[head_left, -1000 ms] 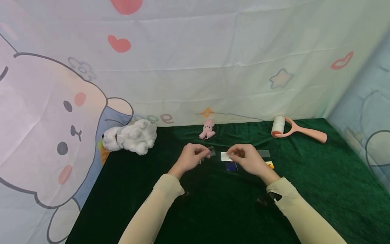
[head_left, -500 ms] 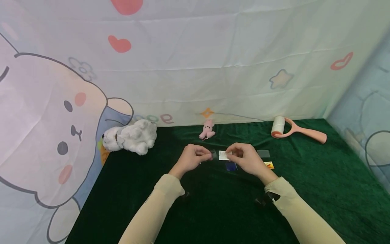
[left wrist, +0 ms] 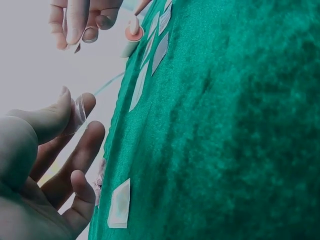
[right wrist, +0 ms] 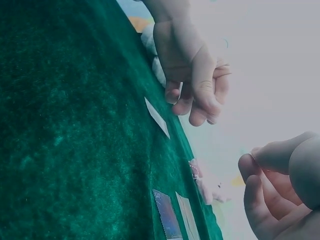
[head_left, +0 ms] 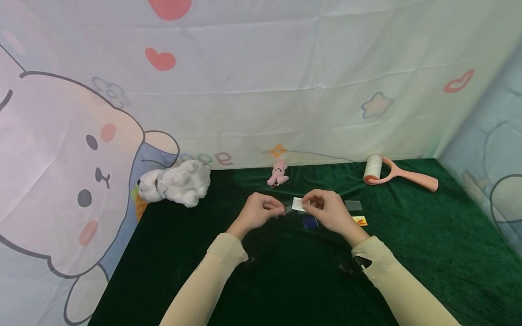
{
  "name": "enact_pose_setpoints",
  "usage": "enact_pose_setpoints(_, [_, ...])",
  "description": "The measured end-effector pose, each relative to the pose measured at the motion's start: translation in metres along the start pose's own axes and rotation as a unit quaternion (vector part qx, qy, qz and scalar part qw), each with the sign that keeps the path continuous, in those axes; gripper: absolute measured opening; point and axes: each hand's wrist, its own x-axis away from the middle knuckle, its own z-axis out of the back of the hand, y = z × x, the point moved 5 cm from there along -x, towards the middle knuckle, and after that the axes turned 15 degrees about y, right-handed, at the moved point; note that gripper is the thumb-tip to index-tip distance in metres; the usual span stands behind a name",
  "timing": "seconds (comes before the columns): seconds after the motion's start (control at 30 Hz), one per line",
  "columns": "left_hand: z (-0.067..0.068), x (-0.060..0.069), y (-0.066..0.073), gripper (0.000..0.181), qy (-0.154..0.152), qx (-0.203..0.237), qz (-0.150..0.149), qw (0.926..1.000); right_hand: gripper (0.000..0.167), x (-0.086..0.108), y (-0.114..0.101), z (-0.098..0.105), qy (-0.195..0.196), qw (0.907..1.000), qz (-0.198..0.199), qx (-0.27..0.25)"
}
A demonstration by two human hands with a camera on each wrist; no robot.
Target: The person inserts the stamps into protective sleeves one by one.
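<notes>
The left hand (head_left: 261, 211) pinches a small clear plastic sleeve (left wrist: 78, 115) between thumb and index finger. Opposite it, the right hand (head_left: 328, 210) pinches a small white stamp-like paper (head_left: 297, 204) by its right side. A narrow gap separates sleeve and paper above the cloth. Below the right hand lies a dark blue stamp (head_left: 310, 222); in the right wrist view its perforated edge shows. Right of that hand are a yellow and red stamp (head_left: 360, 220) and a grey translucent piece (head_left: 353, 205). Another pale piece (left wrist: 119, 204) lies on the cloth near the left hand.
A green cloth (head_left: 285, 280) covers the table. At its back left lies a white plush toy (head_left: 179, 183), at the back middle a small pink plush (head_left: 278, 173), and at the back right a lint roller (head_left: 373, 170). A printed curtain (head_left: 253, 90) hangs behind.
The right hand has moved slightly left with the white paper, which is now tilted. The left hand has shifted slightly right, and the clear sleeve in it has turned lower.
</notes>
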Motion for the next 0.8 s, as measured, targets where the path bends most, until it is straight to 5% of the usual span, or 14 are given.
enact_pose_setpoints(0.8, [-0.0014, -0.001, 0.0009, 0.009, -0.007, 0.004, 0.013, 0.9999, 0.007, 0.0014, -0.0033, -0.0033, 0.022, 0.9987, 0.028, 0.037])
